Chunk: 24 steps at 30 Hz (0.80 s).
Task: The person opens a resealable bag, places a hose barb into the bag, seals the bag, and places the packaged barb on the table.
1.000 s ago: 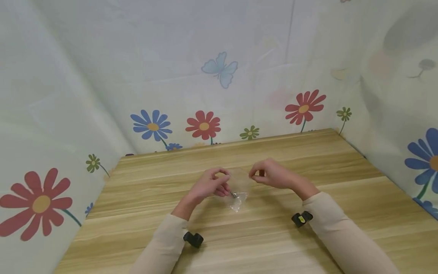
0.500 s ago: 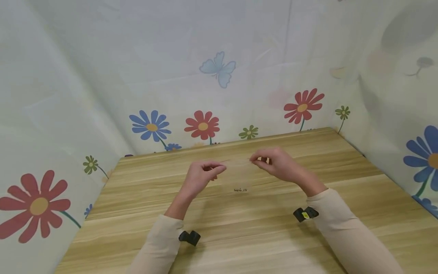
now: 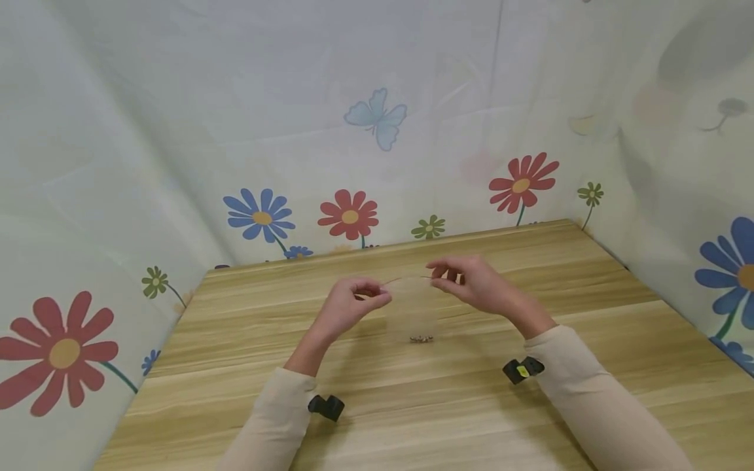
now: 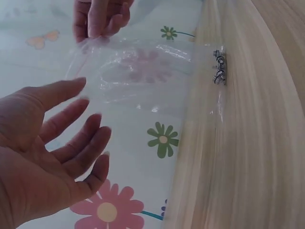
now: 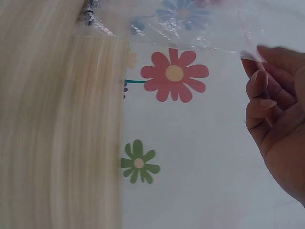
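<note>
A clear zip bag (image 3: 412,307) hangs upright between my two hands, its reddish seal line along the top. Several small metal pieces (image 4: 219,67), which look like screws, lie along its bottom edge. At the bag's left top corner, my left hand (image 3: 350,304) pinches with thumb and index finger; the other fingers (image 4: 93,150) are loosely bent and spread. My right hand (image 3: 477,284) pinches the right top corner, as the right wrist view shows, its remaining fingers (image 5: 259,107) curled. Whether the bag's mouth is parted cannot be made out.
Beneath the hands is a wood-grain table (image 3: 235,340). A pale curtain (image 3: 283,118) printed with flowers and a butterfly surrounds its back and sides. Black wrist cameras (image 3: 326,407) sit at both sleeves.
Both hands have risen and drawn slightly apart, and the bag, tilted and crumpled a second ago, now hangs spread out. The metal pieces have settled into a row, lately a little lower.
</note>
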Each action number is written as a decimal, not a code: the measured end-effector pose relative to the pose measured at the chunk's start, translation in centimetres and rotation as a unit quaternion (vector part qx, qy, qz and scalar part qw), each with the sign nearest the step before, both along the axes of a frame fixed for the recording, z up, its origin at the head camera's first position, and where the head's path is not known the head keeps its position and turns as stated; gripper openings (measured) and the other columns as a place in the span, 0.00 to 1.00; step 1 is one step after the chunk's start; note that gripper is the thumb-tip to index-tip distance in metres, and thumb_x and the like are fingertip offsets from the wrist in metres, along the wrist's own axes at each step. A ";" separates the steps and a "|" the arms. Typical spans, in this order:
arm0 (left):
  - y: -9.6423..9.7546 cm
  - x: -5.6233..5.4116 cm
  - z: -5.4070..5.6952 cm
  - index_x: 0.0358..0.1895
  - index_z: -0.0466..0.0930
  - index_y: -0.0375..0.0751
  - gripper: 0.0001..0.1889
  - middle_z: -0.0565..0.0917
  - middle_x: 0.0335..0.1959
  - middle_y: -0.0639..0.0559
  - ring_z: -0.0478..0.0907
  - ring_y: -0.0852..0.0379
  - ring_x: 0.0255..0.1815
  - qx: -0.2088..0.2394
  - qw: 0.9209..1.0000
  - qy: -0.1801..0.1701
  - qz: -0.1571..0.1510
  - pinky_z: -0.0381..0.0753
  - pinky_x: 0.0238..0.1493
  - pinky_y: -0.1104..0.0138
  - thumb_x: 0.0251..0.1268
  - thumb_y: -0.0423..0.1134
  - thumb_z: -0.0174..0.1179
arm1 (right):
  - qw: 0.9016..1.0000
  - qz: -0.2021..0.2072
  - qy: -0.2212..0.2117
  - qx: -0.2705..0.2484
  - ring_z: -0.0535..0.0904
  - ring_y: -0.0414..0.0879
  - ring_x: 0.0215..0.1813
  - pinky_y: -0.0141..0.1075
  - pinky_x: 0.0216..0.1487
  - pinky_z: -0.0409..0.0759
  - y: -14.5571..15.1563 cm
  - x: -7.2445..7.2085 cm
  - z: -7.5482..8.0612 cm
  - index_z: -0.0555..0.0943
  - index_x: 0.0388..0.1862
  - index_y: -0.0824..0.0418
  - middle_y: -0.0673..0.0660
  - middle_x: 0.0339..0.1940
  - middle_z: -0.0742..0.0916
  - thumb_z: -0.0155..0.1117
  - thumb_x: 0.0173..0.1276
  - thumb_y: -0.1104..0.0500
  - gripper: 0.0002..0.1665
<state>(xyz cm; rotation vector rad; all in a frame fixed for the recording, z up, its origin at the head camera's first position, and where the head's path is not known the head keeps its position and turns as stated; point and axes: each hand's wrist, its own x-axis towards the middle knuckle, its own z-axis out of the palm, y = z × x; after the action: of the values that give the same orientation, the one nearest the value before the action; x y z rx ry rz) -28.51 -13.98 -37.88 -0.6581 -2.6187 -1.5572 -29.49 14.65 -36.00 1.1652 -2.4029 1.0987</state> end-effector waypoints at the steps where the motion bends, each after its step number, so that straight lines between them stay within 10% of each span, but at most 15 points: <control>1: 0.0 0.0 -0.1 0.49 0.87 0.46 0.14 0.87 0.42 0.54 0.82 0.52 0.45 0.008 1.000 -0.008 -0.007 0.82 0.47 0.60 0.62 0.46 0.71 | 1.000 -0.001 -0.021 -0.006 0.80 0.42 0.32 0.35 0.29 0.78 0.0 -0.1 -0.2 0.82 0.55 0.65 0.50 0.36 0.86 0.69 0.69 0.60 0.17; 10: 2.1 0.0 -1.5 0.63 0.79 0.43 0.23 0.83 0.57 0.46 0.82 0.53 0.55 0.099 0.991 -0.070 -0.059 0.78 0.57 0.58 0.67 0.44 0.67 | 0.993 0.010 -0.094 -0.068 0.72 0.46 0.28 0.31 0.26 0.69 -1.3 -0.7 -2.4 0.86 0.49 0.62 0.53 0.34 0.85 0.72 0.65 0.62 0.14; 24: 3.8 0.3 -2.2 0.48 0.88 0.40 0.14 0.88 0.46 0.50 0.84 0.54 0.49 0.152 0.988 -0.009 -0.008 0.80 0.54 0.59 0.67 0.45 0.67 | 0.988 0.013 -0.080 -0.128 0.68 0.43 0.25 0.31 0.27 0.66 -3.3 2.2 -0.4 0.87 0.37 0.66 0.55 0.29 0.83 0.67 0.68 0.69 0.04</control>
<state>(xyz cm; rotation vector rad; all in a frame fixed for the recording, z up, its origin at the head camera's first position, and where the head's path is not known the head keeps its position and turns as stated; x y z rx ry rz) -28.22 -10.21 -40.10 -0.6444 -2.3160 -1.9198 -27.30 11.38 -36.38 1.0610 -2.2756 1.5100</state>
